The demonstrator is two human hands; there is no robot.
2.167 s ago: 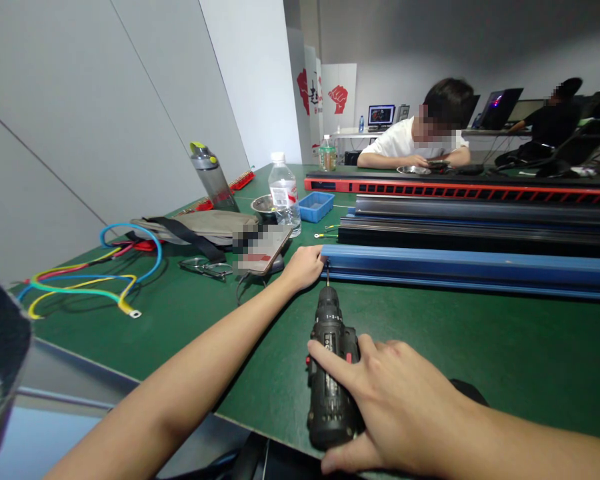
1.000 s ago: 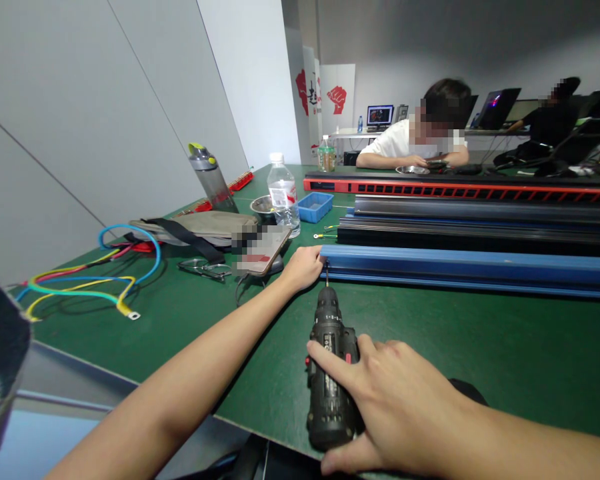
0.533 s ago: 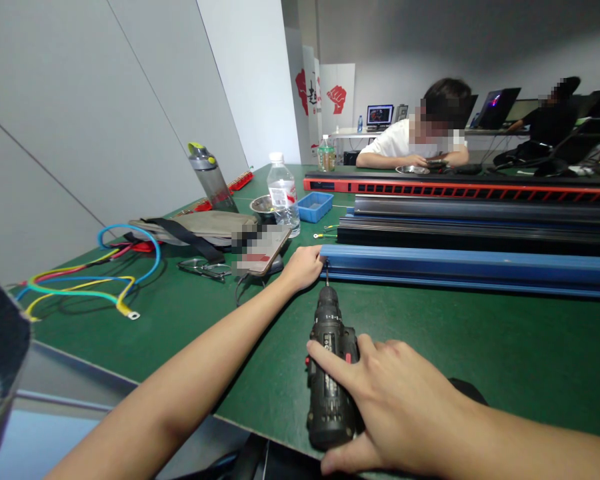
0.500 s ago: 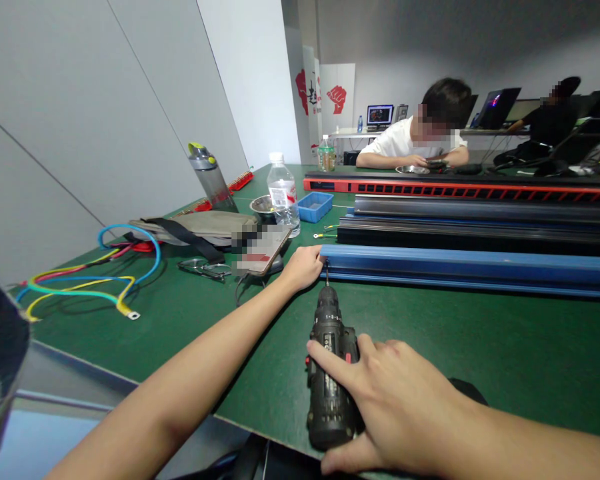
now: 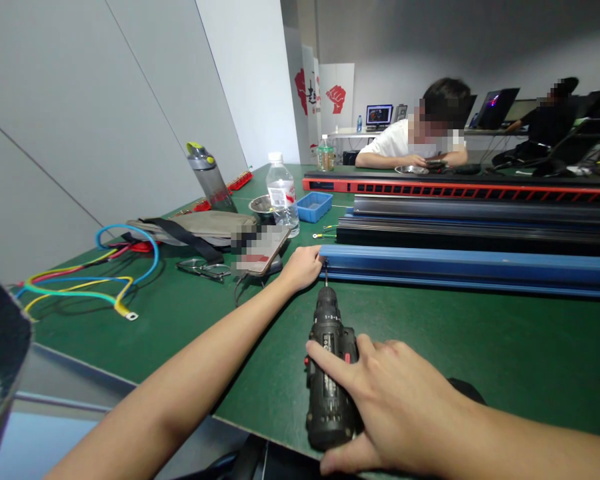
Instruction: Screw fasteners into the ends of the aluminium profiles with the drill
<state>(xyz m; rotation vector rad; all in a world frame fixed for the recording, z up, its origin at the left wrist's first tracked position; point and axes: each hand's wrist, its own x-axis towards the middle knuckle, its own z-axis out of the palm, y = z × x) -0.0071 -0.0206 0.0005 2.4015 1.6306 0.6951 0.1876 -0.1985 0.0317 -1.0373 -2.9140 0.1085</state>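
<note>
My right hand [image 5: 385, 393] is wrapped round a black cordless drill [image 5: 330, 380] that lies on its side just above the table's near edge. Its thin bit [image 5: 326, 275] points away from me and meets the near side of a long blue rail [image 5: 460, 263], close to the rail's left end. Around that left end my left hand [image 5: 303, 268] is closed, its fingertips hidden behind the rail. Whether the bit is turning cannot be made out.
The green table [image 5: 530, 360] also bears a phone [image 5: 267, 250], glasses [image 5: 203, 269], coloured cables [image 5: 95, 293], a water bottle [image 5: 283, 197] and a blue tray [image 5: 315, 207]. Black rails [image 5: 460, 233] and a red-black strip [image 5: 430, 187] lie behind. A person [image 5: 415, 140] sits opposite.
The whole view has shifted very slightly. Both hands, the drill and the blue rail keep the same positions relative to each other.
</note>
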